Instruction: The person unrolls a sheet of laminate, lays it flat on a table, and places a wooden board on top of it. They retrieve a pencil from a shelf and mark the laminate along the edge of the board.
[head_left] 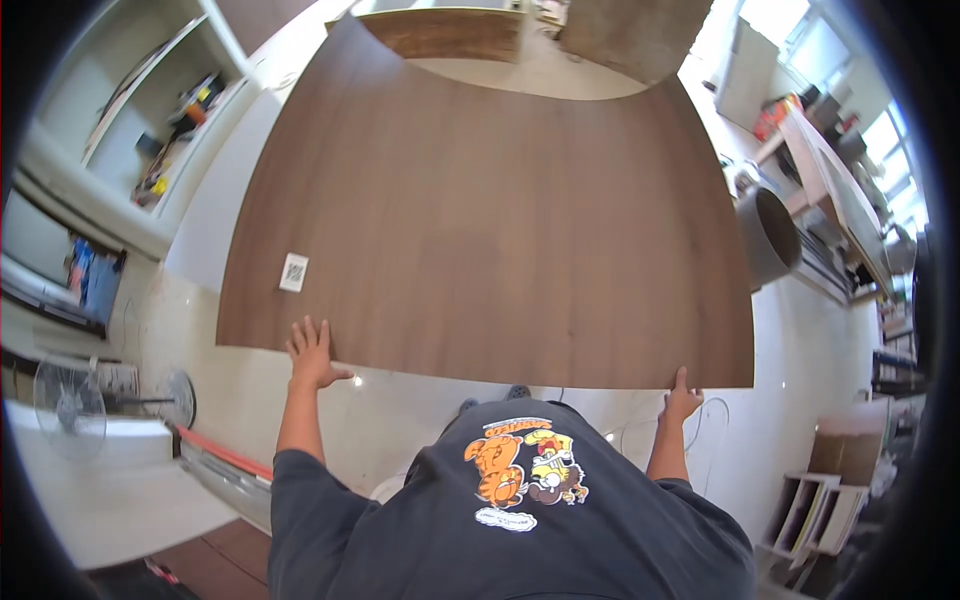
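A large brown wood-grain panel (480,220) spreads out in front of me, its near edge close to my body and its far edge curved in the view. A white label with a square code (293,272) is stuck near its left side. My left hand (313,355) rests at the near edge, left of the middle, with its fingers spread on the surface and the thumb apart. Near the right corner, my right hand (682,398) grips the edge, thumb on top and the other fingers partly hidden below.
Shelves (150,130) with tools stand at the left, above a fan (75,400). A dark round bin (768,238) is close to the panel's right edge. A workbench (830,170) stands farther right. Cables lie on the floor (560,420). More boards (450,35) are beyond the panel.
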